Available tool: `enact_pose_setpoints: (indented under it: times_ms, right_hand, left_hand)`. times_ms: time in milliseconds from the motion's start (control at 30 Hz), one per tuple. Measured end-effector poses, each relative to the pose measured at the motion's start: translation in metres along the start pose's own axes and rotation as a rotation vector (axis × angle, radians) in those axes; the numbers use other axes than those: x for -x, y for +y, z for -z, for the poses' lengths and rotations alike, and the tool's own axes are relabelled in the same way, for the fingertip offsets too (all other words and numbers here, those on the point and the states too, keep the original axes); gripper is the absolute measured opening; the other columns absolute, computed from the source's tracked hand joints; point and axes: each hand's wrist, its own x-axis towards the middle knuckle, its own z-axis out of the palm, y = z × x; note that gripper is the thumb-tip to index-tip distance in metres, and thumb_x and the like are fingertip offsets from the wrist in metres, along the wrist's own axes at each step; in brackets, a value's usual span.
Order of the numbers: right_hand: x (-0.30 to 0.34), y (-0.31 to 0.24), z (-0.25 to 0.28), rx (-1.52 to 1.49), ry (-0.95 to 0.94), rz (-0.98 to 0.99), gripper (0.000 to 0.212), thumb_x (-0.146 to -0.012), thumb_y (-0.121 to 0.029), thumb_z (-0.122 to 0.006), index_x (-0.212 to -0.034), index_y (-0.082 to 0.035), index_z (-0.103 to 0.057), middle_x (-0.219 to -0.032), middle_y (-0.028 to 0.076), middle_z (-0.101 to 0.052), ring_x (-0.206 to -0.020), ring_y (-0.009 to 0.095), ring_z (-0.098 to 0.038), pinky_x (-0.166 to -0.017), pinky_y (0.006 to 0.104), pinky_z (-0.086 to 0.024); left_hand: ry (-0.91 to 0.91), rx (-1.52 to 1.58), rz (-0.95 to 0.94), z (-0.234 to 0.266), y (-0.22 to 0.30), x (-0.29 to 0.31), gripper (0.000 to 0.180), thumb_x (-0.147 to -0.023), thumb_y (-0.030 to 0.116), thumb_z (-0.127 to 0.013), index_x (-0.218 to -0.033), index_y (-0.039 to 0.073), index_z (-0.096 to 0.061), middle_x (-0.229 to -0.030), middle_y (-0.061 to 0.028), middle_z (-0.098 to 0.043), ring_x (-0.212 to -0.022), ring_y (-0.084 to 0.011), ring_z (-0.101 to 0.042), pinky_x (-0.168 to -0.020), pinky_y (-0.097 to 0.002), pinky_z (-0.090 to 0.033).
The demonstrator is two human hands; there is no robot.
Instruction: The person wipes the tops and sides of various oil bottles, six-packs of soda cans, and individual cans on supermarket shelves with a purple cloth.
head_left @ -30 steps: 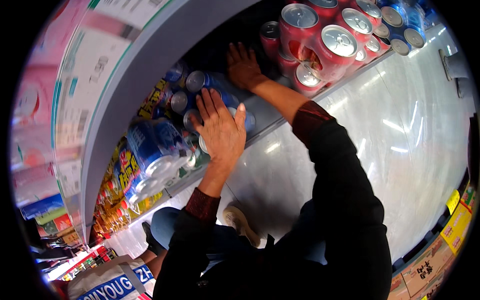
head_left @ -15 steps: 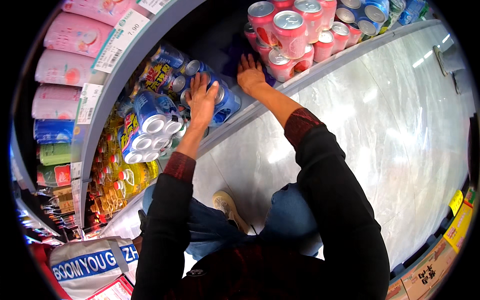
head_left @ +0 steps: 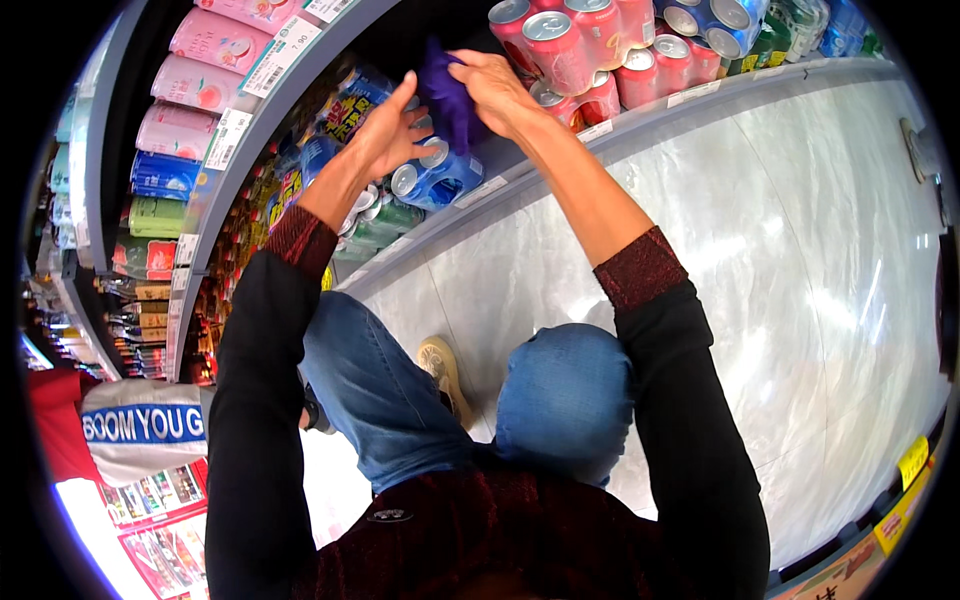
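Note:
A purple cloth [head_left: 449, 100] hangs bunched from my right hand [head_left: 492, 92], whose fingers are closed on its upper edge, over the bottom shelf. My left hand [head_left: 385, 138] is held to the left of the cloth, thumb up and fingers spread, with nothing in it. Just beyond and below its fingertips lie blue cans [head_left: 447, 183] in a pack; whether the fingers touch them I cannot tell. Pink cans [head_left: 560, 55] are stacked to the right of my right hand.
A curved upper shelf edge [head_left: 262, 110] with price tags carries pink, blue and green cans on the left. The low shelf's front lip [head_left: 480, 190] runs below the cans. Behind me on the left is a person's grey-and-red sleeve [head_left: 140, 425]. Pale tiled floor [head_left: 740, 250] spreads right.
My right hand has lifted the purple cloth off the shelf. My left hand has come off the blue cans and moved up-left, fingers spreading. The view has shifted, and the person behind stands lower in it.

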Motion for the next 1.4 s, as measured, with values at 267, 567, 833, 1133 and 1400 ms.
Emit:
enact_pose_setpoints:
  times_ms: [267, 567, 833, 1133, 1400]
  right_hand:
    - [0.038, -0.137, -0.006, 0.452, -0.038, 0.036, 0.038, -0.085, -0.017, -0.057, -0.119, -0.001, -0.063, -0.107, 0.013, -0.070, -0.099, 0.021, -0.065, -0.084, 0.0298, -0.050]
    - [0.132, -0.161, 0.062, 0.337, 0.108, -0.164, 0.030, -0.097, -0.017, -0.051, -0.118, 0.000, -0.062, -0.112, 0.010, -0.068, -0.105, 0.018, -0.064, -0.090, 0.0309, -0.048]
    - [0.190, -0.153, 0.095, 0.375, 0.316, -0.378, 0.026, -0.098, -0.014, -0.050, -0.114, 0.001, -0.063, -0.109, 0.009, -0.069, -0.102, 0.019, -0.064, -0.088, 0.0317, -0.049]
    - [0.237, -0.155, 0.107, 0.468, 0.487, -0.487, 0.026, -0.098, -0.020, -0.054, -0.112, -0.001, -0.065, -0.107, 0.008, -0.069, -0.099, 0.017, -0.064, -0.086, 0.0311, -0.049]
    - [0.296, -0.137, 0.091, 0.359, 0.686, -0.726, 0.022, -0.098, -0.014, -0.053, -0.113, -0.002, -0.065, -0.108, 0.007, -0.068, -0.102, 0.016, -0.062, -0.087, 0.0308, -0.049]
  left_hand:
    - [0.003, 0.204, -0.232, 0.024, 0.015, -0.050, 0.026, -0.103, 0.020, -0.039, -0.117, 0.001, -0.049, -0.110, -0.0141, -0.063, -0.099, -0.0283, -0.065, -0.092, -0.0487, -0.054]
    - [-0.119, -0.306, -0.138, -0.011, -0.085, -0.110, 0.042, -0.101, 0.023, -0.044, -0.136, 0.001, -0.041, -0.145, -0.0164, -0.038, -0.134, -0.0296, -0.037, -0.109, -0.0471, -0.033]
    - [-0.327, -1.450, -0.348, -0.046, -0.128, -0.149, 0.056, -0.097, 0.023, -0.040, -0.148, 0.006, -0.026, -0.157, -0.0215, -0.011, -0.143, -0.0435, -0.016, -0.114, -0.0559, -0.020]
    - [0.030, -1.646, -0.306, -0.045, -0.063, -0.336, 0.066, -0.092, 0.022, -0.038, -0.151, 0.002, -0.015, -0.157, -0.0223, -0.007, -0.144, -0.0421, -0.011, -0.117, -0.0512, -0.012]
    - [0.012, -1.701, -0.345, -0.036, -0.012, -0.421, 0.065, -0.094, 0.024, -0.036, -0.151, 0.002, -0.015, -0.157, -0.0224, -0.007, -0.145, -0.0405, -0.010, -0.117, -0.0500, -0.011]
